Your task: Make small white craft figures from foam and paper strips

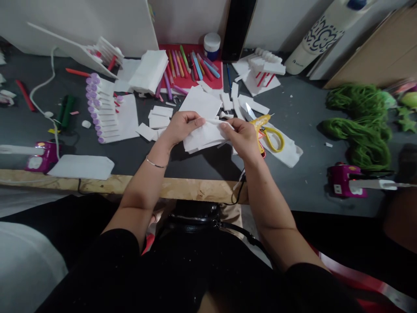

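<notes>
Both hands pinch the top edge of a white paper or tissue sheet (203, 135), which hangs in layers over the dark tabletop. My left hand (184, 126) has its thumb on the sheet's upper left part. At the upper right end, my right hand (243, 134) grips the same edge between thumb and fingers. Just right of that hand lie yellow-handled scissors (273, 139) and a yellow glue gun (260, 124), partly hidden behind it. Behind the sheet are a larger white sheet (200, 102) and several small white cut pieces (161, 116).
Coloured markers (192, 65) lie on a red sheet at the back, near a small jar (211, 45). A row of purple-ended white pieces (102, 108) stands left. Green yarn (358, 126), a bottle (321, 39) and a purple device (347, 180) are right. The table's wooden edge (192, 188) runs in front.
</notes>
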Demonstrator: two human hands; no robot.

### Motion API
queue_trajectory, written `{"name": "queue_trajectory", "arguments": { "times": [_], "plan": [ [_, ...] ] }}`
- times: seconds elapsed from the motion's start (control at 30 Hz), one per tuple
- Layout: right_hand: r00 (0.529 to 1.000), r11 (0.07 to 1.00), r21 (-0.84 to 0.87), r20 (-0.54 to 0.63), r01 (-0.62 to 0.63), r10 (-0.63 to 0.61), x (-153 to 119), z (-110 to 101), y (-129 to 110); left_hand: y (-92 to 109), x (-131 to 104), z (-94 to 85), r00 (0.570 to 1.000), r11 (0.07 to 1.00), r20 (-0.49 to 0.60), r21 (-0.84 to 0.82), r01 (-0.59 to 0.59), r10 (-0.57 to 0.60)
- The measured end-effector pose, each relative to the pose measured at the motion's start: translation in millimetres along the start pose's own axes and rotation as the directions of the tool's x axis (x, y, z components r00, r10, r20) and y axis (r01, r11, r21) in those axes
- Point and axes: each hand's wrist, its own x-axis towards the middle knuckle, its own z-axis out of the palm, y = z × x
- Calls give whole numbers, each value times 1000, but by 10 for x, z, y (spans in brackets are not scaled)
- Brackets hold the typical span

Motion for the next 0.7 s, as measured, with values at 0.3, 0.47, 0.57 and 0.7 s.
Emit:
{"name": "queue_trajectory", "arguments": {
  "times": [0.3,0.47,0.57,0.7],
  "plan": [
    [1000,997,-66,3,26,-26,1,5,-16,4,-10,-2,984,979,69,-108,171,-165],
    [1000,1000,-27,20,-12,12,-1,16,-57,62,-24,-15,979,983,105,-30,181,-177],
    [999,997,-68,-11,-46,45,2,11,-102,82,-25,-22,978,983,113,-36,179,-174],
    [999,993,-111,-32,-38,35,-1,-8,-127,62,-17,-39,982,987,113,-33,156,-151]
  ]
}}
